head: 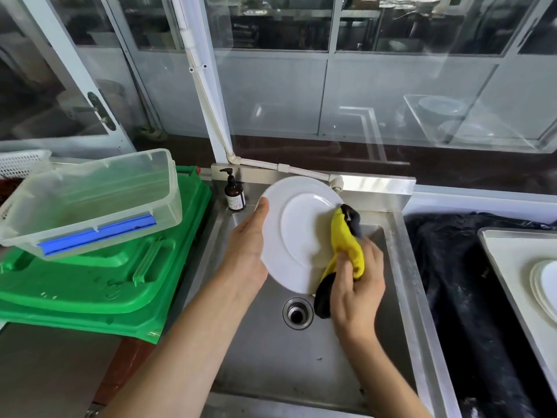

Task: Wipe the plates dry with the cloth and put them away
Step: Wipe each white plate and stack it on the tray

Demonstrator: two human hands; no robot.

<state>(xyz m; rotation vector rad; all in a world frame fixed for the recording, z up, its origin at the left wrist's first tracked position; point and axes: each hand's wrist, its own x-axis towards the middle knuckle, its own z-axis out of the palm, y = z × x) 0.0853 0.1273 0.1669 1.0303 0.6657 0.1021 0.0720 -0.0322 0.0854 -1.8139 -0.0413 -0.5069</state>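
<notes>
Left hand (247, 236) is gripping the plate (298, 233) by its rim, tilted above the sink (301, 372); right hand (357, 285) is clutching the cloth (346, 239), pressing it against the plate beyond its curled fingers.

Stacked plates (545, 289) cut by right edge, white basket (21, 161) cut left
</notes>
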